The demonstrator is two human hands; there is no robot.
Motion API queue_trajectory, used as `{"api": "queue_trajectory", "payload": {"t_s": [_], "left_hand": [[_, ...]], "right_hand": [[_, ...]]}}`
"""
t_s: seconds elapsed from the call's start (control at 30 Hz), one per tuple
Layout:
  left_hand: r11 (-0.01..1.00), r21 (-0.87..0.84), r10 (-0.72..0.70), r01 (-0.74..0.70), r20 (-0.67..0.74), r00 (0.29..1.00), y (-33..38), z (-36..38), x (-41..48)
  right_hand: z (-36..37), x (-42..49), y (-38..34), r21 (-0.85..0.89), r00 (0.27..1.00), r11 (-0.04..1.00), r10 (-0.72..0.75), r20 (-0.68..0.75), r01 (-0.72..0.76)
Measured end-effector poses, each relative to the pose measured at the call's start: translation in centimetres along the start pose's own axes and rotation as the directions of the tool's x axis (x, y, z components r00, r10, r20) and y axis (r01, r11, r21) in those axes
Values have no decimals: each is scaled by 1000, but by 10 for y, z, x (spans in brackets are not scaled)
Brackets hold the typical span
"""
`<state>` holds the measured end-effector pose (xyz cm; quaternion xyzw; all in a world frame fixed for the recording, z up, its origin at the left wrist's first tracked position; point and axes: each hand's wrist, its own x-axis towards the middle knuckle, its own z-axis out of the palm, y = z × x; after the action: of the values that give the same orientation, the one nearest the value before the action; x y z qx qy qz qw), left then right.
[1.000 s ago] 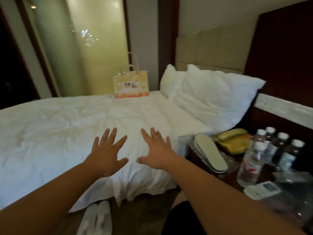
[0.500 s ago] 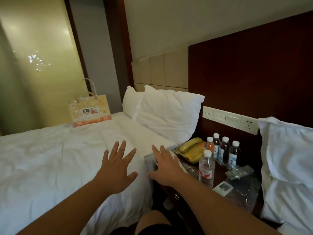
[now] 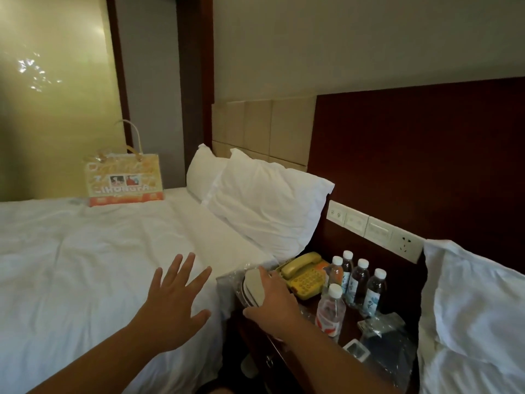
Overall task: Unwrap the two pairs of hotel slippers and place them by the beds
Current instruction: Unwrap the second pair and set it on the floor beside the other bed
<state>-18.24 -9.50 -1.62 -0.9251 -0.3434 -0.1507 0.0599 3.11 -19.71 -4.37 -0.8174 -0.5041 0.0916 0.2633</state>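
The right hand lies flat on the wrapped slippers at lower centre and should close firmly around the slippery plastic, while the left hand hovers spread.

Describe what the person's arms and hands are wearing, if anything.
Both forearms are bare, with no sleeve reaching as far as the frame shows. The left hand and right hand wear no gloves, and no ring, watch or bracelet is visible on either.

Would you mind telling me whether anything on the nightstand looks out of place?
Yes: loose crumpled plastic wrapping lies on the nightstand in front of the water bottles. The right hand rests on wrapped slippers beside the yellow phone.
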Motion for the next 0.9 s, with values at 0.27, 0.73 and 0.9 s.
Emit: {"api": "queue_trajectory", "payload": {"t_s": [0.27,0.73,0.9], "left_hand": [[997,-77,-7,5,-24,1000,-31,20,2],[995,-87,-48,54,72,996,-78,79,-6],[990,-118,-64,75,92,994,-81,102,4]], "right_hand": [[19,33,17,183,992,975,127,-5,-124],[71,85,95,80,898,896,427,107,-436],[97,94,116,-24,874,881,472,121,-472]]}}
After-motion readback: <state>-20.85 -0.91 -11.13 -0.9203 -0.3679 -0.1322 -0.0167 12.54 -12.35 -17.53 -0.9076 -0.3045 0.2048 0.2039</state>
